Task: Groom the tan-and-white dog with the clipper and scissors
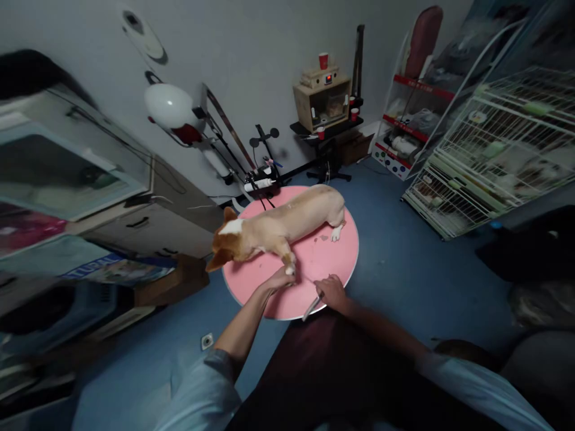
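A short-coated tan dog [291,218] with a reddish-brown head and a white neck patch lies on a round pink table [321,266]. Its head points left and its hind legs are at the right. My left hand [281,279] is closed around the dog's front paw [290,269] near the table's front edge. Just to the right, my right hand [332,291] grips a slim, pale grey plier-like tool [309,309]. One handle sticks out below the fingers, and a thin tip points toward the paw. The tool's exact kind is too blurred to tell.
A white lamp-like device [173,111] and a bottle [259,185] stand behind the table. Wire cages [485,152] and a shelf rack [406,123] are at the right. Cabinets [135,230] line the left; a wooden box [321,102] stands at the back.
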Action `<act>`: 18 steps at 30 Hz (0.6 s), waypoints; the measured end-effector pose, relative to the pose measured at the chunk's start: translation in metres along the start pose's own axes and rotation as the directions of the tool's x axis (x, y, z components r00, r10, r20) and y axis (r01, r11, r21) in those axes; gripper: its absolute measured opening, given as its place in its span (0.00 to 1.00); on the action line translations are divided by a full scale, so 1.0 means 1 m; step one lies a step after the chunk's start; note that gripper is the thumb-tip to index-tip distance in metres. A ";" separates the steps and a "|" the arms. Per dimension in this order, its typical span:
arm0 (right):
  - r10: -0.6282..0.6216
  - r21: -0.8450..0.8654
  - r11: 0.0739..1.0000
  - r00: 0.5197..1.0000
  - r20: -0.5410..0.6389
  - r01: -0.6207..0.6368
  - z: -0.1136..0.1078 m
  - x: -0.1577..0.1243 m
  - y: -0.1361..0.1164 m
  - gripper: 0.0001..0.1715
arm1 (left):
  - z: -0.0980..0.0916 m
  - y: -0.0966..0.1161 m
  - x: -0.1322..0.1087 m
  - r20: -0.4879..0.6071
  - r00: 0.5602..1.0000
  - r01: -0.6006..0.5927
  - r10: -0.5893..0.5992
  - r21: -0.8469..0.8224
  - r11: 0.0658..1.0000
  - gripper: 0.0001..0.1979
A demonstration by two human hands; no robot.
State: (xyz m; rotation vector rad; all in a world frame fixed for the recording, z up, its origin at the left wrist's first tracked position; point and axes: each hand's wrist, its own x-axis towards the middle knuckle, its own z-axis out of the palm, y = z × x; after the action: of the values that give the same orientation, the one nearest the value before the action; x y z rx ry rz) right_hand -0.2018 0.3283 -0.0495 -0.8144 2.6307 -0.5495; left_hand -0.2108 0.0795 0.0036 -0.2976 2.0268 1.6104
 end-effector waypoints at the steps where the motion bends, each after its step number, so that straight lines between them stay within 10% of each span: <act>1: 0.038 0.012 0.999 0.999 -0.010 -0.038 -0.002 0.003 0.000 0.16 | 0.000 0.003 -0.001 -0.019 1.000 0.010 -0.011 -0.010 1.000 0.16; 6: 0.020 0.119 0.993 1.000 -0.001 -0.019 -0.001 0.010 -0.008 0.12 | 0.004 0.009 -0.001 0.030 0.999 0.010 -0.010 -0.004 1.000 0.15; 12: 0.432 0.280 0.842 0.887 0.165 -0.462 0.006 0.015 -0.002 0.27 | 0.005 -0.007 0.011 0.063 0.998 0.009 -0.008 -0.025 1.000 0.12; 18: 0.359 0.481 0.688 0.832 0.424 -0.542 0.012 0.030 -0.015 0.17 | 0.002 -0.025 0.021 0.157 0.987 0.039 -0.035 -0.020 0.999 0.14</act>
State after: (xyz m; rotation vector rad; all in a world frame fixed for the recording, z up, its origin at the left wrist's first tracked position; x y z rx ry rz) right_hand -0.2131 0.2962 -0.0591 -0.0191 2.0631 -0.9359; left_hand -0.2164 0.0776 -0.0285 -0.2086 1.8757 1.5837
